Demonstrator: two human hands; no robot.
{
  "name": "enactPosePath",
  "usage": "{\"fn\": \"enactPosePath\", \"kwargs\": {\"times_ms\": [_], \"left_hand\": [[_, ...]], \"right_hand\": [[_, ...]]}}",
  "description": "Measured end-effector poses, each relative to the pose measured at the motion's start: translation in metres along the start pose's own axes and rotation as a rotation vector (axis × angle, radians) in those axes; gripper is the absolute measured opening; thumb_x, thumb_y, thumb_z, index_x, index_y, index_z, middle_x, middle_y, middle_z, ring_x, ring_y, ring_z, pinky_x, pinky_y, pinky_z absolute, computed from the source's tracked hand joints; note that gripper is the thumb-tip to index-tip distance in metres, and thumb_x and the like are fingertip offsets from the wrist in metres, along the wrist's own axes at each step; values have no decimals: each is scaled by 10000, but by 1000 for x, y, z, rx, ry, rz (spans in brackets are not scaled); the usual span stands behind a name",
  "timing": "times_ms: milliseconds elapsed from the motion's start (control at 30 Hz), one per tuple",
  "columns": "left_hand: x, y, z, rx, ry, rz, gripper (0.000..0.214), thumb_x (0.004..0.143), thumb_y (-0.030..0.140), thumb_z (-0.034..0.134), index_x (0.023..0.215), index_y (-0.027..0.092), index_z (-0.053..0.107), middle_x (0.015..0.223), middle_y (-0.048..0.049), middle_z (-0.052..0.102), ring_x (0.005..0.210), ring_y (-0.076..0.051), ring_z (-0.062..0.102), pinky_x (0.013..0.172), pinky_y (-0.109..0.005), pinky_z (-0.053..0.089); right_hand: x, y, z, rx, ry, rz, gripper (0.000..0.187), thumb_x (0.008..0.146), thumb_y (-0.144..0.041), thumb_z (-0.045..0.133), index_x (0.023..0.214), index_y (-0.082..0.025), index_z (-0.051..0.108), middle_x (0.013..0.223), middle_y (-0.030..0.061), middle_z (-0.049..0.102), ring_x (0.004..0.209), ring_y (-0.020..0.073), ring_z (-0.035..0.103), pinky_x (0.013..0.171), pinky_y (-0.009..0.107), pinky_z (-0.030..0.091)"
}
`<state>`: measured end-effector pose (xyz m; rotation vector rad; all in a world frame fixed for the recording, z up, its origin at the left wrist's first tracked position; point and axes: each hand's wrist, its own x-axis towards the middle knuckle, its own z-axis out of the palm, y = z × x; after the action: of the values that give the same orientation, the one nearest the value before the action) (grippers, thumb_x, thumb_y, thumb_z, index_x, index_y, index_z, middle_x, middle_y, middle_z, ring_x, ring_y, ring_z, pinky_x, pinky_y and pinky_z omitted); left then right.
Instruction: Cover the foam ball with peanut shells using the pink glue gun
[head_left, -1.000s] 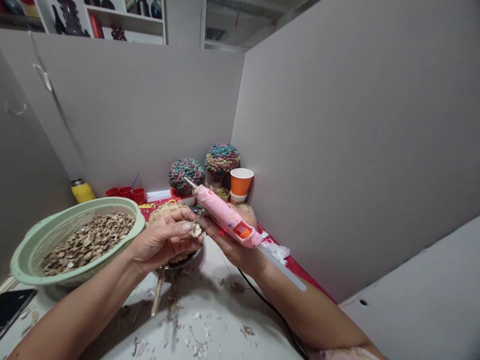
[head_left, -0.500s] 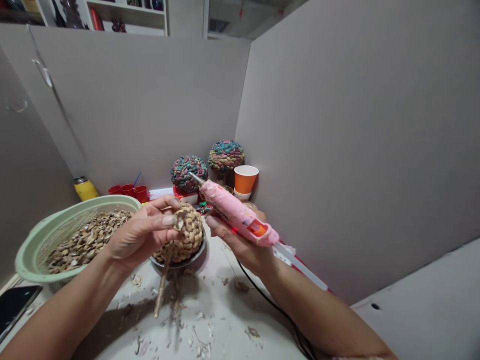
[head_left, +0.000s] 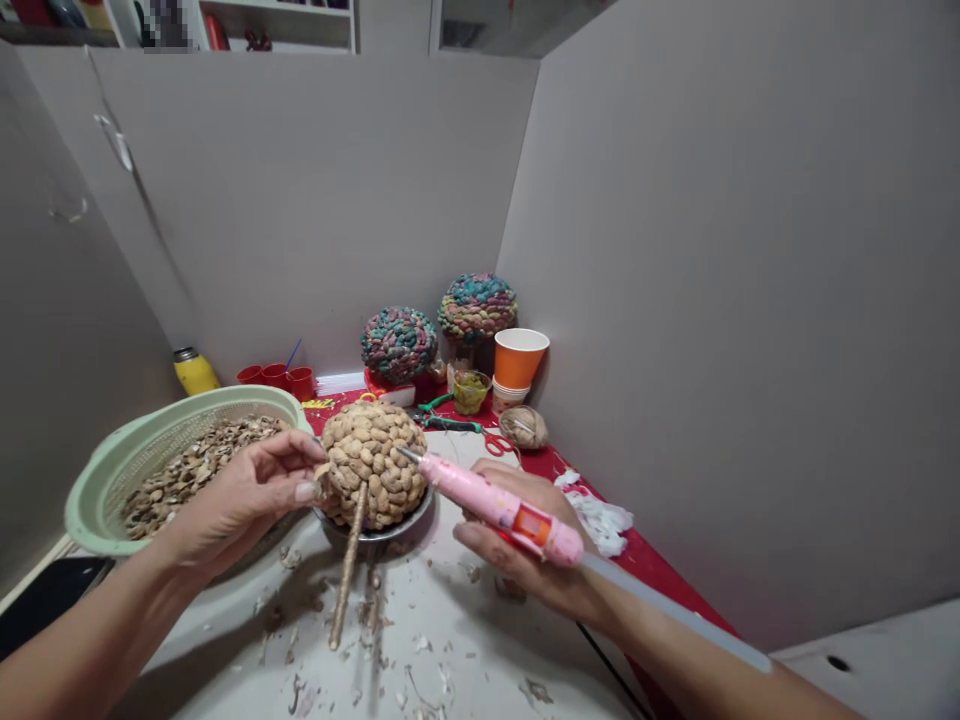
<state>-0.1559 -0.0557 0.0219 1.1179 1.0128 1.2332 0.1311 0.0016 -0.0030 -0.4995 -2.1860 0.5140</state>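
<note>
The glue gun (head_left: pixel 480 497), gripped by the right hand (head_left: pixel 534 575), has been lowered since the earlier frame toward the ball (head_left: pixel 382 455) in its bowl (head_left: pixel 414 525), while a shell (head_left: pixel 323 484) is pinched by the left hand (head_left: pixel 244 495); gluing seems under way, with careful aim of the nozzle (head_left: pixel 409 456) apparently needed next.

"What escapes us?"

"We lose the handle of the glue gun (head_left: pixel 487 500) inside the right hand (head_left: pixel 547 580); the left hand (head_left: pixel 255 490) partly covers a tiny shell fragment (head_left: pixel 322 484)."

"And elsewhere?"

"The shell-covered ball (head_left: pixel 375 465) hides most of the grey bowl (head_left: pixel 412 522); we find the shelf (head_left: pixel 300 35) cropped above, the phone (head_left: pixel 60 595) cropped at left."
</note>
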Motion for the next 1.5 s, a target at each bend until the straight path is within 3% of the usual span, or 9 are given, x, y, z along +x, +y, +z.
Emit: {"fn": "enactPosePath", "kwargs": {"times_ms": [167,400,767,833,1033,1133,1200,1367,1500], "left_hand": [[-2,-8,0,-31,-49,-46,340,663,209,874,925,187,659,886,-21,673,829,-128,612,762,-222,485],[2,-14,2,-37,-105,-41,358,687,202,861,953,183,622,882,-23,671,812,-123,605,743,-224,462],[6,-15,11,-135,-83,-24,350,650,170,879,904,155,639,809,-15,671,734,-93,609,688,-180,490],[6,-15,11,-183,-87,-42,315,657,160,870,879,151,646,801,-15,671,721,-98,619,681,-193,507],[4,-12,16,-249,-130,-149,237,679,178,851,809,151,654,815,-37,691,735,-134,655,705,-266,554],[6,-10,24,-223,-145,-169,232,669,202,857,790,148,666,789,-31,676,720,-135,641,702,-273,546],[8,-10,30,-181,-145,-168,239,662,221,863,788,147,674,792,-33,668,732,-145,637,725,-295,547],[9,-16,39,-86,-100,-136,287,676,274,858,869,138,695,835,-50,681,758,-148,633,758,-288,524],[9,-16,45,-1,-56,-53,297,678,256,858,890,150,679,815,-39,688,787,-169,651,780,-301,522]], "right_hand": [[-4,3,18,-16,13,-148,366,967,-484,518,738,-199,524,656,-7,514,584,130,472,537,261,360],[4,11,34,-85,52,-338,396,986,-519,450,753,-206,514,624,19,560,551,145,506,510,269,368],[11,13,41,-71,107,-388,335,954,-477,537,760,-204,522,625,23,557,541,147,508,496,261,384],[11,8,37,-19,112,-338,273,938,-432,571,787,-209,528,644,15,562,553,148,520,505,262,405],[23,-12,24,213,79,129,152,872,-337,640,804,-228,559,768,16,606,697,187,604,642,305,520],[34,-13,29,275,50,118,120,865,-320,651,897,-216,599,874,32,650,769,192,624,704,316,538],[38,-10,38,252,43,75,128,863,-311,658,926,-214,603,860,27,652,722,180,612,650,300,523],[36,4,55,167,160,-4,79,871,-269,628,887,-214,573,776,13,613,654,161,586,583,277,477],[32,7,52,131,212,-79,84,878,-271,621,903,-215,562,788,14,620,662,161,592,611,281,489]]}}
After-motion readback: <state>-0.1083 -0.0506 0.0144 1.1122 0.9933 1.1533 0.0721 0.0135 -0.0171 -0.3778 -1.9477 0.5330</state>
